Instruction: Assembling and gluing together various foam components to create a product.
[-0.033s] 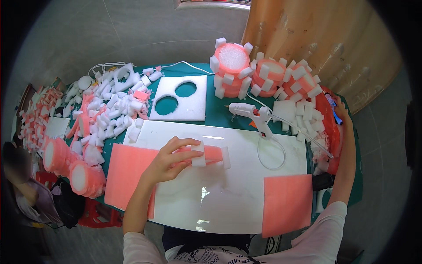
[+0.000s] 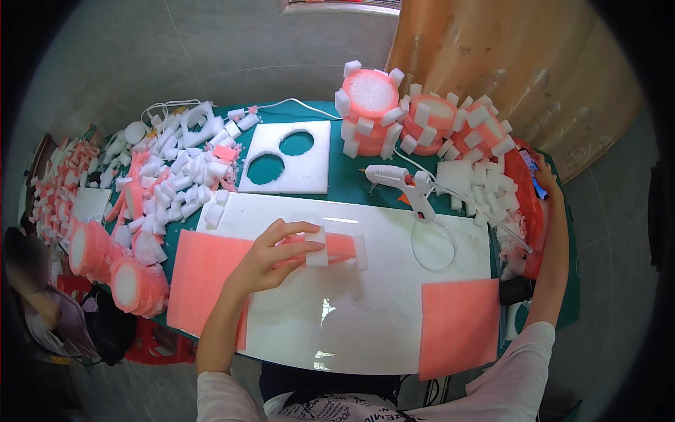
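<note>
My left hand (image 2: 271,254) rests on the white board (image 2: 365,316), its fingers closed around a pink foam strip (image 2: 339,246). A white foam block (image 2: 316,247) sits across the strip at my fingertips, and a second one (image 2: 361,252) is at its right end. My right arm stretches along the table's right edge. My right hand (image 2: 545,177) is far out there, by a red bag (image 2: 524,176) and a heap of white foam cubes (image 2: 485,190). Whether it holds anything does not show.
A white glue gun (image 2: 409,185) lies behind the board with its cord looping right. Pink foam sheets (image 2: 204,278) (image 2: 457,327) flank the board. A white foam square with two round holes (image 2: 304,172), pink rings studded with white blocks (image 2: 370,105) and foam scraps (image 2: 169,179) cover the green table.
</note>
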Demonstrator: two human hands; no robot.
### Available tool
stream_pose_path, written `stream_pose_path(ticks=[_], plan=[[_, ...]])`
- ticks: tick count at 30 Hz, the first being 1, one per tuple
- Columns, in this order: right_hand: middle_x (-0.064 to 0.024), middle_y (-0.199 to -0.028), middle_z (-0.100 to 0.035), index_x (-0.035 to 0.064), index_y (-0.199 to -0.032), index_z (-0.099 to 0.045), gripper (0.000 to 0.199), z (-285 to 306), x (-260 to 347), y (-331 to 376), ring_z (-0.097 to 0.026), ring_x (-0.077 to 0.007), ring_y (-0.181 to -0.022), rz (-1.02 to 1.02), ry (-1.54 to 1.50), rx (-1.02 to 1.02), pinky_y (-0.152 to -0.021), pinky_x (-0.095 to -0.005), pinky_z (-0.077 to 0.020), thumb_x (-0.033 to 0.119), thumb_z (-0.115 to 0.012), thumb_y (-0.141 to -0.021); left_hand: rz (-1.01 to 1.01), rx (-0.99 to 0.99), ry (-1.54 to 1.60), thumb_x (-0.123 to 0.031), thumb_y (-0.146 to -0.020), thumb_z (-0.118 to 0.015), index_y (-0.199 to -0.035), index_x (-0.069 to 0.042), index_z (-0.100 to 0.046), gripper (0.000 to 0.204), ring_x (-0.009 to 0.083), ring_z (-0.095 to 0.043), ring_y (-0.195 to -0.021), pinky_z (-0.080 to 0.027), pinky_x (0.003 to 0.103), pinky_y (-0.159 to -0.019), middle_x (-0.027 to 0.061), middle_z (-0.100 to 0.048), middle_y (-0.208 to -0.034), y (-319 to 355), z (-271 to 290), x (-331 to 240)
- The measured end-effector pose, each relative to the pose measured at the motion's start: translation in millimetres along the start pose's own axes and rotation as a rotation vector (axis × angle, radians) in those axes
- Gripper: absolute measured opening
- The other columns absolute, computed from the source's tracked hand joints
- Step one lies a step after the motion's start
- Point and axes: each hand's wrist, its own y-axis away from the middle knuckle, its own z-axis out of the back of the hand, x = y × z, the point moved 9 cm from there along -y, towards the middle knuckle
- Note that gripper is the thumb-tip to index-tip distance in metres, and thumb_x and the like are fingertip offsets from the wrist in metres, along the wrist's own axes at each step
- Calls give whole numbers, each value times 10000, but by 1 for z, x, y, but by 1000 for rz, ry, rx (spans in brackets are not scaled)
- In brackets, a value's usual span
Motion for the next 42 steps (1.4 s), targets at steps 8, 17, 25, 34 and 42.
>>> stream_pose_path(ticks=[8, 17, 25, 34, 42], plan=[[-28, -1289, -390, 255, -1161, -344, 458, -5, -12, -7, -297, -296, -1214, -13, 18, 8, -895, -604, -168, 87, -422, -742, -26, -8, 0, 59, -615, -605, -993, -129, -625, 422, 197, -456, -832, -397, 289, -748, 37, -520, -1138, -2, 0, -2], [-28, -1279, -403, 248, -1166, -338, 544, -4, -5, -17, -312, -304, -1206, -1, 6, -25, -883, -626, -171, -12, -355, -689, -26, -10, -13, 63, -611, -596, -983, -121, -628, 416, 196, -454, -818, -394, 284, -734, 43, -523, -1134, -4, 2, 2], [-22, -1253, -437, 238, -1165, -364, 464, 5, -18, -28, -332, -292, -1194, 105, -24, -38, -891, -595, -183, 49, -371, -741, -32, -16, -19, 61, -615, -596, -976, -116, -626, 403, 199, -454, -816, -391, 290, -717, 44, -524, -1126, -5, 0, 1], [-120, -1222, -451, 46, -1194, -368, 512, 91, 22, -8, -350, -232, -1198, 533, -488, -373, -980, -320, -260, -80, -363, -697, -68, -21, -41, 52, -639, -599, -992, -126, -623, 397, 204, -457, -814, -398, 293, -720, 37, -521, -1134, -7, 1, -4], [-55, -1241, -450, 57, -1214, -398, 415, 214, 164, 113, -427, -178, -1113, 605, -665, -899, -926, -307, -313, 7, -397, -802, -57, 2, 28, 82, -635, -578, -1039, -122, -595, 453, 240, -477, -1002, -358, 362, -868, 63, -508, -1153, -1, 1, -2]])
